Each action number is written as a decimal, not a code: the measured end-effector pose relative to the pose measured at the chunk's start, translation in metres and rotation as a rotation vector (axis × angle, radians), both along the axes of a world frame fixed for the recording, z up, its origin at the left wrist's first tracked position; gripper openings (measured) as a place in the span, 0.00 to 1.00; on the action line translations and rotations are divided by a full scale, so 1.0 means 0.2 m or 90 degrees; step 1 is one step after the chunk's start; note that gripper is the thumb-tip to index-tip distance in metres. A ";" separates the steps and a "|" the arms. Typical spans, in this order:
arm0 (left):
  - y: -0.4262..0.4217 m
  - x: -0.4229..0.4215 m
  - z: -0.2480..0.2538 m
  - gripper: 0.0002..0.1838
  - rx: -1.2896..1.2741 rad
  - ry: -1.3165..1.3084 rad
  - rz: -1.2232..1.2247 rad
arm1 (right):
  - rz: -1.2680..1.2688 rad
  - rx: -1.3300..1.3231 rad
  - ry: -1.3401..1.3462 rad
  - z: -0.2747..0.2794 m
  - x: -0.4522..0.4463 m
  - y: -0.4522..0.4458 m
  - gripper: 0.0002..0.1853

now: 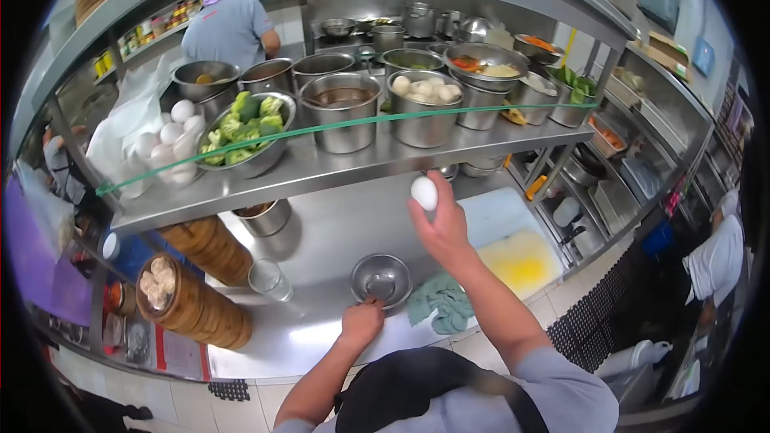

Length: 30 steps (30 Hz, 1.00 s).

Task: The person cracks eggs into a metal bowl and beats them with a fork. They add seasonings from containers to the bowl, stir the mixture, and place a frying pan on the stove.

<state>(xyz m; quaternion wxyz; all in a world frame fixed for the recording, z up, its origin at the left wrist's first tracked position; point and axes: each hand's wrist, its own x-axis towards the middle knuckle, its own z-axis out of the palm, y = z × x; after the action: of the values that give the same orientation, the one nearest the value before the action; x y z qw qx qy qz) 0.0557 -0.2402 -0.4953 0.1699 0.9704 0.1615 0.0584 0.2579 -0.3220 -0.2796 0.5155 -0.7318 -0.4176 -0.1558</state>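
- Holding a white egg (pixel 424 193) between curled fingers, the right hand (pixel 443 232) is hovering above the counter (pixel 341 212).
- The left hand (pixel 363 323) is apparently pinching a metal bowl (pixel 382 279) by its rim.

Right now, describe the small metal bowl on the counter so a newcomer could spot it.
Find the steel counter below the long shelf. The metal bowl sits there between the clear glass and the crumpled green cloth. Unlike the deeper pot behind the glass, it is shallow, and your left hand touches its rim.
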 end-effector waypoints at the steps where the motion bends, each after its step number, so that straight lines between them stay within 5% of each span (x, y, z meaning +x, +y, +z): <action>1: 0.00 0.00 0.00 0.10 0.011 -0.024 0.002 | -0.003 0.084 -0.105 0.03 0.03 0.03 0.31; 5: 0.01 -0.01 0.00 0.11 0.023 -0.016 -0.002 | -0.011 0.140 -0.172 0.18 0.06 0.09 0.32; 11: 0.00 0.00 0.11 0.14 -0.018 0.049 0.017 | -0.088 -0.014 -0.232 0.25 0.02 0.14 0.26; 13: -0.01 -0.02 0.21 0.18 -0.046 0.035 0.023 | 0.194 0.148 0.308 0.19 -0.03 0.10 0.20; 14: -0.01 -0.04 0.25 0.18 -0.049 0.044 0.025 | 0.193 0.146 0.318 0.15 -0.02 0.07 0.20; 16: 0.01 -0.06 0.32 0.22 -0.072 -0.025 0.018 | 0.520 0.216 0.798 0.05 0.00 0.00 0.21; 20: 0.08 -0.02 0.62 0.26 -0.329 -0.185 0.046 | 0.571 0.104 0.895 -0.13 -0.03 -0.04 0.23; 24: 0.12 0.07 0.85 0.27 -0.506 -0.405 0.005 | 0.465 -0.147 0.772 -0.35 -0.08 -0.05 0.22; 30: 0.15 0.10 0.60 0.27 -0.397 -0.143 -0.008 | 0.500 -0.231 0.865 -0.66 -0.06 -0.07 0.24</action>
<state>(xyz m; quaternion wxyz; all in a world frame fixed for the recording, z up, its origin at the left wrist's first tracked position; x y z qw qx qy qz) 0.0750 -0.2107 -0.3746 0.4762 0.8599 0.1460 0.1118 0.2456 -0.3370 -0.4114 0.5470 -0.5386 -0.2584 0.5865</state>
